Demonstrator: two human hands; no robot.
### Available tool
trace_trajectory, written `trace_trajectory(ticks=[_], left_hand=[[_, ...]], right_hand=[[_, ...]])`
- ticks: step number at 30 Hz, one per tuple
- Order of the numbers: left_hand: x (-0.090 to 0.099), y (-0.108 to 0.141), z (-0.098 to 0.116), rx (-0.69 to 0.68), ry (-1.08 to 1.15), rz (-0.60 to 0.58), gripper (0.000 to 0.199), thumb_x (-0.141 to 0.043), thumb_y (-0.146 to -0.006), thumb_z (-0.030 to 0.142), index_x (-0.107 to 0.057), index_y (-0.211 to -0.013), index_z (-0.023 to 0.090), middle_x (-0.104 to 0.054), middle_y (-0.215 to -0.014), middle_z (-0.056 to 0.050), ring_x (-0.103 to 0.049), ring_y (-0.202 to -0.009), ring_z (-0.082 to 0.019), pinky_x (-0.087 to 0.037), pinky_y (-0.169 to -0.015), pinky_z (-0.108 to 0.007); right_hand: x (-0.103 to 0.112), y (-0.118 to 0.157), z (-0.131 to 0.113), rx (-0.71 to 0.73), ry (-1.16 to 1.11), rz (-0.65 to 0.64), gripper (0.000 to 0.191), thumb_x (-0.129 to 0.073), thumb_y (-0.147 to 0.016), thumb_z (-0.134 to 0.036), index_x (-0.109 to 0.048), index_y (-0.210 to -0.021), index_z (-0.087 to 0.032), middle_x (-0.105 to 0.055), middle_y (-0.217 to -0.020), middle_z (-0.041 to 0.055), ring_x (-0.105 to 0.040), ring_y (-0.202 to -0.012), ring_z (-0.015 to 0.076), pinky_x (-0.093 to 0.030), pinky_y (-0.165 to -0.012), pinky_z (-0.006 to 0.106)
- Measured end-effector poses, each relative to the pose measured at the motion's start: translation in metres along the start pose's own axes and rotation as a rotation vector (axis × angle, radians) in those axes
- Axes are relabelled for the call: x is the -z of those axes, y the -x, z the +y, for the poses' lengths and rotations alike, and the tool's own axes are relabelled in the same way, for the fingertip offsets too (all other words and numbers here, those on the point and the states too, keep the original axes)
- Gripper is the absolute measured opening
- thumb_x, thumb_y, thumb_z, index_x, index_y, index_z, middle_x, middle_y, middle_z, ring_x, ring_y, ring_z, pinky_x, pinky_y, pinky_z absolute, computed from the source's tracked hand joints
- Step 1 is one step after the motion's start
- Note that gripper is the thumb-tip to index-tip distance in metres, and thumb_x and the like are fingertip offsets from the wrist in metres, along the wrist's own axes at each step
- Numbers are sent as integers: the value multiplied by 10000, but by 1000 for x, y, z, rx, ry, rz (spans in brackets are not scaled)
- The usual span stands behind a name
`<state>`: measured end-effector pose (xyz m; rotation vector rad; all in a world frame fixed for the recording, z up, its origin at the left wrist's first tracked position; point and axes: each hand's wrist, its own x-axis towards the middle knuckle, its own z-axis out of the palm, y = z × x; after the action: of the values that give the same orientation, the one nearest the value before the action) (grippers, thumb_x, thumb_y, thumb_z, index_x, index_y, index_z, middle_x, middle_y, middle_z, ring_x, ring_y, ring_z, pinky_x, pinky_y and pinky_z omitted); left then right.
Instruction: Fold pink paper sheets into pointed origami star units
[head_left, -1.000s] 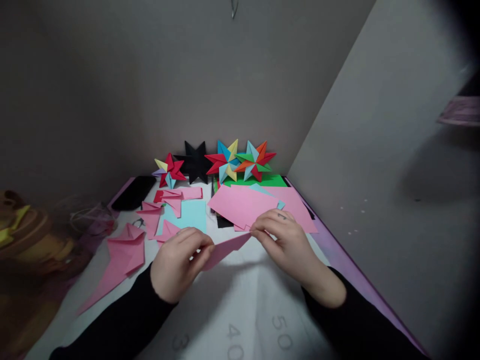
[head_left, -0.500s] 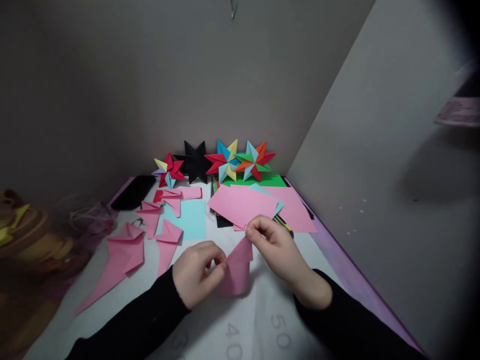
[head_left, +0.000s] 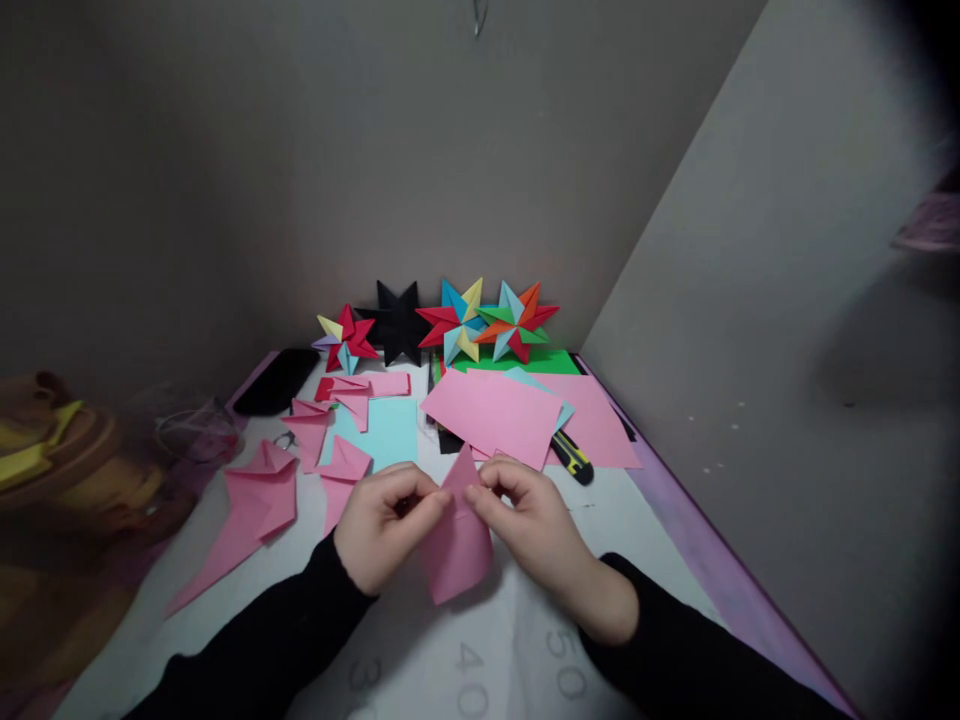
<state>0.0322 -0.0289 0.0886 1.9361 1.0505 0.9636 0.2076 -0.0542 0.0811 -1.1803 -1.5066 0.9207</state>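
A small sheet of pink paper (head_left: pixel 459 555) is folded to a point at its top and curls toward me below. My left hand (head_left: pixel 390 520) pinches its left edge between thumb and forefinger. On the opposite edge, my right hand (head_left: pixel 529 510) also grips the paper, thumb in front and fingers curled behind. Left of my hands lie folded pink pieces, among them a large one (head_left: pixel 259 495) with a long tail and a smaller one (head_left: pixel 345 470) partly behind my left hand.
Several folded paper stars, one black (head_left: pixel 401 322), lean on the back wall. Pink sheets (head_left: pixel 499 415) lie stacked at right, beside a black-and-yellow utility knife (head_left: pixel 574 460). A light blue sheet (head_left: pixel 394 430) and a dark phone (head_left: pixel 277 380) are at left. A wall borders the right side.
My right hand has moved from the paper's top corner down to its right edge. The paper has turned so its point now faces up. More of the utility knife shows.
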Motion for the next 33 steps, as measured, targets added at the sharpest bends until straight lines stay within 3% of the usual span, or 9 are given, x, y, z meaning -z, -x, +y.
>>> trace_trajectory(ticks=[8, 14, 18, 22, 25, 27, 28, 30, 33], left_hand=[[-1, 0, 1, 52, 78, -18, 211, -563, -801, 274, -581, -633, 148, -562, -616, -1, -483, -562, -106, -382, -529, -222], [21, -11, -13, 241, 454, 176, 265, -667, -726, 330, -525, -578, 164, -392, -430, 81, -307, -402, -51, -242, -401, -174], [38, -19, -17, 323, 607, 307, 231, -720, -653, 288, -544, -578, 159, -420, -429, 76, -277, -371, -34, -180, -372, -158], [57, -25, -19, 309, 644, 443, 215, -733, -608, 245, -545, -553, 158, -393, -424, 84, -238, -353, -22, -145, -360, -156], [60, -25, -18, 273, 528, 510, 197, -715, -633, 272, -565, -561, 167, -390, -414, 79, -268, -360, -39, -174, -365, -169], [50, -20, -12, 232, 367, 431, 193, -694, -671, 291, -588, -568, 166, -438, -435, 59, -350, -402, -64, -258, -399, -185], [41, -16, -9, 207, 293, 335, 212, -685, -683, 297, -592, -548, 163, -469, -450, 43, -400, -438, -81, -310, -433, -200], [21, -8, -2, 164, 216, 202, 216, -681, -695, 304, -608, -556, 156, -541, -527, 15, -464, -518, -106, -373, -505, -225], [7, 0, 2, 139, 238, 104, 223, -661, -729, 301, -616, -569, 153, -554, -553, 9, -477, -538, -109, -381, -523, -229]], right_hand=[[-5, 5, 2, 7, 103, -276, 203, -564, -767, -118, -521, -576, -176, -537, -667, -9, -532, -683, 133, -389, -630, 246], [-3, 1, -1, 4, 124, -214, 209, -531, -793, -149, -528, -586, -178, -535, -658, -2, -523, -662, 136, -374, -592, 249], [3, -4, 0, 21, 112, -197, 229, -541, -793, -185, -529, -564, -182, -526, -623, -3, -514, -636, 140, -379, -601, 265], [14, -11, 1, 15, 118, -170, 197, -558, -787, -203, -579, -592, -185, -566, -653, 9, -540, -660, 152, -401, -632, 279], [21, -14, -1, 37, 164, -71, 186, -539, -809, -205, -603, -635, -188, -601, -705, 23, -562, -690, 163, -414, -646, 287], [20, -13, -4, 111, 213, 26, 131, -535, -824, -200, -637, -742, -195, -628, -796, 38, -576, -767, 178, -426, -686, 298], [17, -11, -5, 156, 236, 50, 100, -551, -821, -199, -650, -827, -200, -635, -858, 48, -578, -824, 187, -431, -715, 305], [10, -5, -7, 238, 269, 9, 163, -602, -796, -197, -648, -952, -208, -634, -932, 57, -571, -899, 201, -435, -767, 321], [-1, 4, -7, 270, 299, -125, 83, -578, -802, -143, -635, -776, -197, -618, -774, 24, -570, -788, 175, -426, -739, 311]])
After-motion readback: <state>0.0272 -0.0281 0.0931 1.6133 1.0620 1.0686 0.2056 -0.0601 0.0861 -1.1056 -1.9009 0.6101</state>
